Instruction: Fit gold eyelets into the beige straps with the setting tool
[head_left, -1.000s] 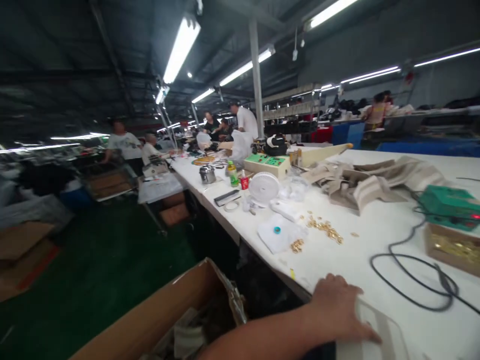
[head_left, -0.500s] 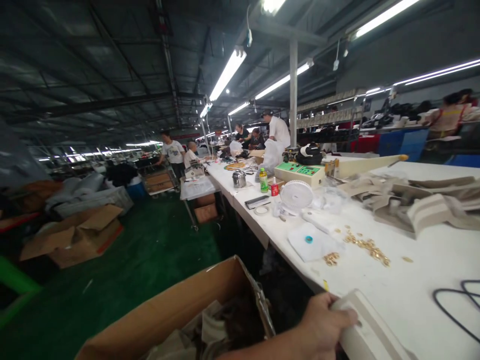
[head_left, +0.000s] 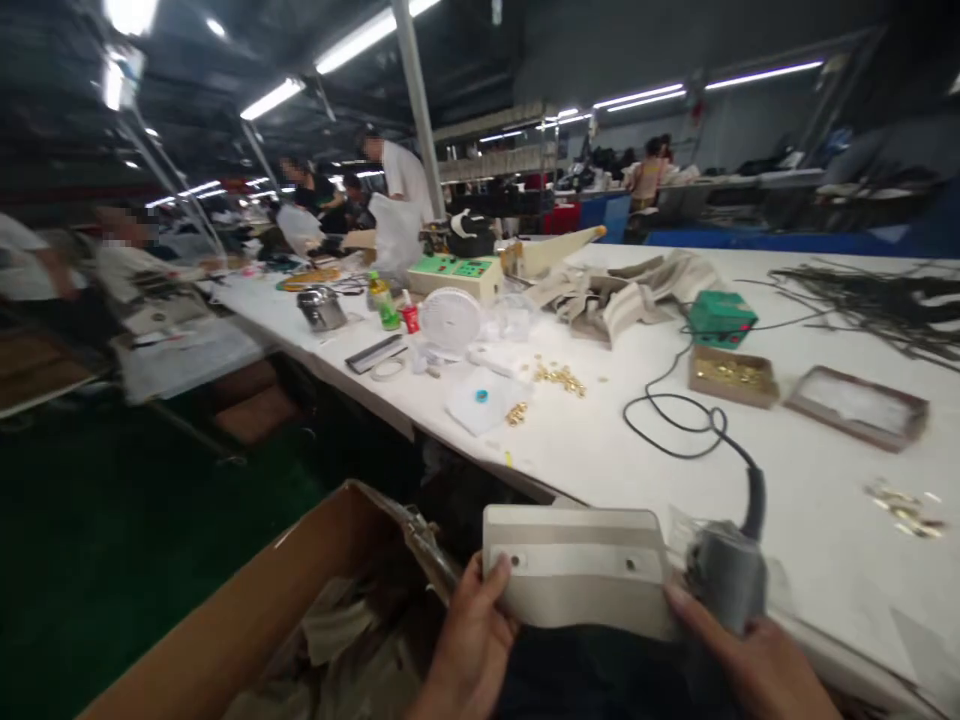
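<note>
While the left end of a beige panel [head_left: 574, 535] is grasped by the left hand [head_left: 474, 635] (thumb laid on its face, beside a dark spot), its right end is held by the right hand [head_left: 765, 665], just in front of the near edge of the white table [head_left: 570, 440]. An open cardboard box [head_left: 225, 610] is seen at left, and a grey corded tool [head_left: 727, 575] is noted beside the right hand; farther off, gold pieces [head_left: 559, 377], a white fan [head_left: 450, 320] and a green unit [head_left: 716, 320] are observed, with co-workers [head_left: 405, 170] beyond.
</note>
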